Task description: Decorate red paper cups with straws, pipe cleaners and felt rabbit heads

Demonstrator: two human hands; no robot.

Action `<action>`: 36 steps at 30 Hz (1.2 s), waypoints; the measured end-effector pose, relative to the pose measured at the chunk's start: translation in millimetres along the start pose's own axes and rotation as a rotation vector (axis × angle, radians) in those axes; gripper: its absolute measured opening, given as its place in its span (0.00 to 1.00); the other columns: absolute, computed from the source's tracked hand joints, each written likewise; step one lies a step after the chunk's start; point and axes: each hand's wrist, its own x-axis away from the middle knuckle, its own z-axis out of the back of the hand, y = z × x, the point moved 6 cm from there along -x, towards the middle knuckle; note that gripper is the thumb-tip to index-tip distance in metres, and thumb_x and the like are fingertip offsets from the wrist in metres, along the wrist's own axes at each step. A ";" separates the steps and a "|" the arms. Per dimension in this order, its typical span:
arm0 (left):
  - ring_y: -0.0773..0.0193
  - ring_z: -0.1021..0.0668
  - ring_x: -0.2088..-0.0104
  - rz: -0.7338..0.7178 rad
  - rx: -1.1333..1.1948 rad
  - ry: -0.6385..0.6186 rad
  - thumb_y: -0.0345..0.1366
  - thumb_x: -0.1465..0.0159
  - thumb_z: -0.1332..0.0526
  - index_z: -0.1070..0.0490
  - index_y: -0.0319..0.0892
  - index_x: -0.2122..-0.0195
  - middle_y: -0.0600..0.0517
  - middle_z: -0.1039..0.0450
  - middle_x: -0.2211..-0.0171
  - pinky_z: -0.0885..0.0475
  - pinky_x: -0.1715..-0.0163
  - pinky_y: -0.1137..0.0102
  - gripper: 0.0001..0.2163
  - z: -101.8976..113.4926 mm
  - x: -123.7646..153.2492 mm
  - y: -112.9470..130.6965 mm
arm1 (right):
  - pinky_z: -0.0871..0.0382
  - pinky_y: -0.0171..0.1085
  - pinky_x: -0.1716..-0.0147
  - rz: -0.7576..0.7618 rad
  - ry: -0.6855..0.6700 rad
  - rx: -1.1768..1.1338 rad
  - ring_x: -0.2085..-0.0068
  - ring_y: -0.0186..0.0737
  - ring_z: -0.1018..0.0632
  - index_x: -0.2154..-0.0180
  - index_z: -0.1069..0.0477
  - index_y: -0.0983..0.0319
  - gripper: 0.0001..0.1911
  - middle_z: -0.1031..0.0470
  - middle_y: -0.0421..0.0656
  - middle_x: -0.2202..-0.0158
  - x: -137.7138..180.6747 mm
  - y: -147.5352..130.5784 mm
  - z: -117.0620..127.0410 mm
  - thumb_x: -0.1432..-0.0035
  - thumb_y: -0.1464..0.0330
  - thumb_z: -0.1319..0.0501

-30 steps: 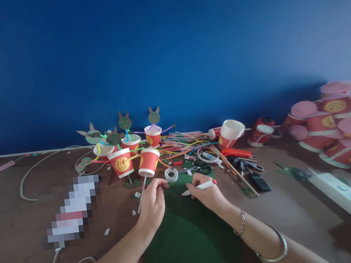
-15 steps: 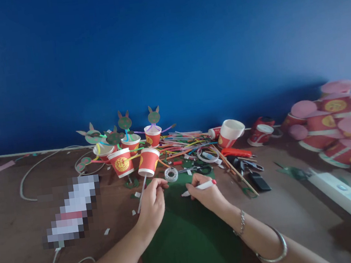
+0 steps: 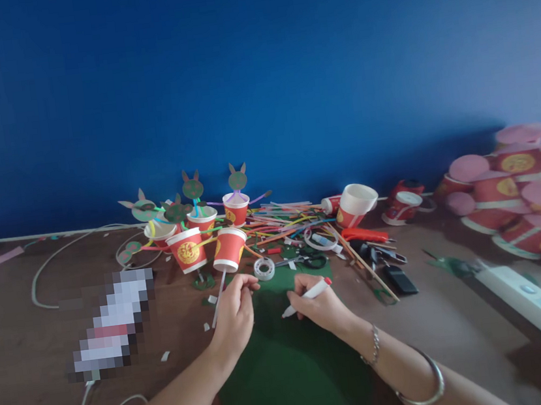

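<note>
My right hand (image 3: pixel 319 301) is closed in a writing grip around a white marker (image 3: pixel 316 289) with a red end. The marker's pale tip points down left, at or just over a dark green sheet of paper (image 3: pixel 296 370). My left hand (image 3: pixel 236 299) lies at the sheet's upper left edge, fingers curled in. Whether anything is between those fingers is hidden. Just beyond it sit a roll of clear tape (image 3: pixel 263 269) and a tilted red paper cup (image 3: pixel 229 248) on a pale stick. Dark-handled scissors (image 3: pixel 314 261) lie at the sheet's far edge.
Red cups with rabbit-like paper heads (image 3: pixel 192 187) stand by the blue wall. Coloured sticks (image 3: pixel 282 217), a stack of white cups (image 3: pixel 361 198) and an orange-red tool (image 3: pixel 366 235) lie beyond. A power strip (image 3: pixel 528 295) is right, a blurred-out corded device (image 3: pixel 117 320) left.
My right hand has shifted slightly, and the marker's tip has dropped lower on the green sheet, so the marker slants more steeply. My left hand has stayed in place.
</note>
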 end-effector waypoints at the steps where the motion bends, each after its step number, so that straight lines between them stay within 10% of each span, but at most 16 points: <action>1: 0.60 0.24 0.61 0.002 -0.001 0.004 0.32 0.37 0.52 0.33 0.42 0.63 0.47 0.25 0.63 0.31 0.59 0.64 0.09 0.5 0.0 0.1 | 0.44 0.27 0.84 0.002 -0.005 0.000 0.86 0.30 0.32 0.82 0.44 0.59 0.12 0.34 0.34 0.89 0.0 -0.1 -0.2 0.51 0.70 0.43; 36: 0.60 0.24 0.62 0.013 -0.008 0.002 0.32 0.37 0.52 0.33 0.43 0.64 0.48 0.25 0.64 0.31 0.60 0.65 0.09 0.0 0.0 0.0 | 0.42 0.27 0.84 0.024 -0.024 0.048 0.84 0.31 0.31 0.82 0.44 0.59 0.12 0.31 0.36 0.87 -0.2 -3.3 -2.5 0.52 0.70 0.43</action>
